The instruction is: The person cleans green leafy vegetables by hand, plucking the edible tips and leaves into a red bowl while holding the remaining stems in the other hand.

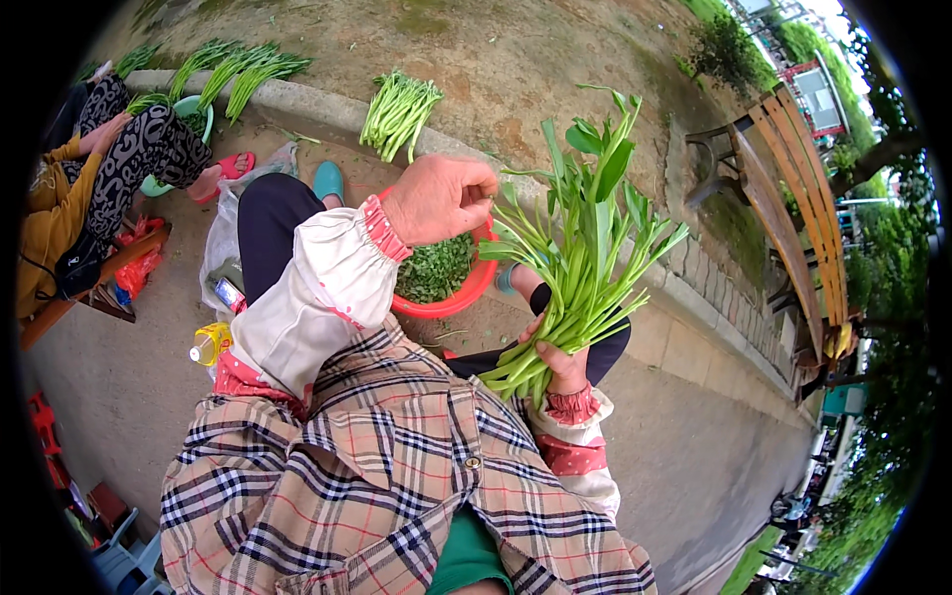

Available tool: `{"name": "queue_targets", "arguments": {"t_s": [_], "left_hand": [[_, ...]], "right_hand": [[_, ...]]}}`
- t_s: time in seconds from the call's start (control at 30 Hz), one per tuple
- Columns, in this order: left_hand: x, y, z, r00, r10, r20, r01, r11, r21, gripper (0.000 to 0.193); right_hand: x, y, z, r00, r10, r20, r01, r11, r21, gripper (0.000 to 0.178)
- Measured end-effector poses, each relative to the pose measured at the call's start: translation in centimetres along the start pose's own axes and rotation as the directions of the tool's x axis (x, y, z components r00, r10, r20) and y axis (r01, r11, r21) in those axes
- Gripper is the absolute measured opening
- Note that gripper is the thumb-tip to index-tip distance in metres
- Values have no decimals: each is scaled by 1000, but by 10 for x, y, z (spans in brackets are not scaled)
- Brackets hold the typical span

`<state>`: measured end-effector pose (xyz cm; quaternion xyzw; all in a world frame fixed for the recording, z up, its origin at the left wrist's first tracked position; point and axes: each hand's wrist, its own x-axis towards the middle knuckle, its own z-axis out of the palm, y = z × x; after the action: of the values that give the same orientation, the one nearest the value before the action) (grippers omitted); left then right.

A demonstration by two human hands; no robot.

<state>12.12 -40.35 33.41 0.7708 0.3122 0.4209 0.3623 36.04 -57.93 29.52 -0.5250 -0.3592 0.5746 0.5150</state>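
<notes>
My right hand (pixel 563 367) is wrapped round the stems of a leafy bunch of water spinach (pixel 585 258), which stands tilted up with its leaves on top. To its left my left hand (pixel 441 201) is held up with the fingers curled in beside the outer leaves. Whatever those fingers pinch, if anything, is hidden. Below and behind the left hand stands a red basin (pixel 436 310), partly covered by my sleeve. Loose green leaves (pixel 441 270) lie in it.
Another bundle of stems (pixel 400 114) lies at the kerb, with more bunches (pixel 253 74) farther left. A seated person (pixel 149 139) is beside a green basin (pixel 193 114). A yellow-labelled bottle (pixel 208 344) and plastic bag (pixel 220 243) lie at my left. A wooden bench (pixel 793 188) stands right.
</notes>
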Motion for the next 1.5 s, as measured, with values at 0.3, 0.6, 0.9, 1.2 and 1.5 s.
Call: {"name": "queue_targets", "arguments": {"t_s": [0.3, 0.6, 0.9, 1.2, 1.5], "left_hand": [[2, -6, 11, 944, 50, -327, -4, 990, 140, 5], [-28, -52, 25, 900, -389, -195, 354, 916, -190, 4], [-47, -59, 53, 964, -256, -72, 255, 967, -26, 19], [-51, -32, 46, 904, -420, 84, 420, 830, -366, 15], [-18, 23, 28, 984, -154, -93, 98, 892, -441, 28]], "right_hand": [[2, -3, 4, 996, -49, 77, 50, 999, -8, 42], [-2, 7, -4, 1000, 5, 8, -6, 994, 105, 42], [-2, 9, -2, 1000, -5, -19, 7, 995, 101, 48], [-2, 13, -3, 999, 15, -35, -9, 987, 163, 49], [-5, 10, -4, 1000, 28, -5, -26, 982, 185, 43]]}}
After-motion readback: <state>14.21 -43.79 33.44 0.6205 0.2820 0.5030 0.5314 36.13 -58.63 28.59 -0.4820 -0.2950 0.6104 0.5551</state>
